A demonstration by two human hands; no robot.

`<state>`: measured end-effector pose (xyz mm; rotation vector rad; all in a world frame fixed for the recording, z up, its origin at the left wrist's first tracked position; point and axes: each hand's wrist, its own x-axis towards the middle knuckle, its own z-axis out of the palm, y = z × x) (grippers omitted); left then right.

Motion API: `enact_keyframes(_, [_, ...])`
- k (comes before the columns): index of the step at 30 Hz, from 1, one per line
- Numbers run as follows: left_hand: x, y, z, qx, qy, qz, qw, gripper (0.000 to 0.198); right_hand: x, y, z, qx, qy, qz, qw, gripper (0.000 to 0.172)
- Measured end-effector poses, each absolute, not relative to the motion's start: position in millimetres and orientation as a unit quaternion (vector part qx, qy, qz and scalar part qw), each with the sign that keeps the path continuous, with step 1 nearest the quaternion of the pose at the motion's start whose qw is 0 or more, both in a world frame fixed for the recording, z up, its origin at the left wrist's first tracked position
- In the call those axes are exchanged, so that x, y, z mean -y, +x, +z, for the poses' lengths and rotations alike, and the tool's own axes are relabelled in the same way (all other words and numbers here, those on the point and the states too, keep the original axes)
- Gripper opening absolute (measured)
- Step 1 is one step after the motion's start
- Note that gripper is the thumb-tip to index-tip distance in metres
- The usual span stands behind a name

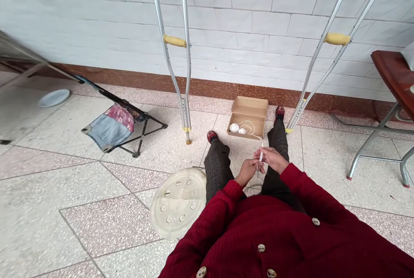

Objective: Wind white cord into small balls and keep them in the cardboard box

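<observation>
red cardigan (274, 235) | left hand (248, 172), right hand (272, 159) | pinching white cord (260, 156)

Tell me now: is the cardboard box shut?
No, the cardboard box stands open with its flaps up, and two white balls of cord lie inside.

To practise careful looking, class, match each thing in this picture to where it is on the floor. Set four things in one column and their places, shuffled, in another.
Things:
1. Cardboard box
2. Round plastic lid
3. Folding stool
4. Blue plate

Places:
A. Beside the person's left leg
B. At the far left, near the wall
C. Just beyond the person's feet
D. Between the plate and a crutch

Pairs: 1-C, 2-A, 3-D, 4-B
</observation>
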<state>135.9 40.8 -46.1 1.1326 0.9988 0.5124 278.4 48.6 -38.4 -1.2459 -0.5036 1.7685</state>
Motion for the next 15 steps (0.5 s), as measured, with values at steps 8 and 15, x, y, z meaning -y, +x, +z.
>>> enact_keyframes(8, [-24, 115, -48, -0.448, 0.586, 0.169, 0.654, 0.034, -64, 299, -13, 0.222, -0.502, 0.697, 0.462, 0.029])
enact_keyframes(15, [-34, 86, -52, -0.482, 0.697, 0.140, 0.513, 0.011, -74, 297, 0, 0.240, -0.496, 0.690, 0.470, 0.034])
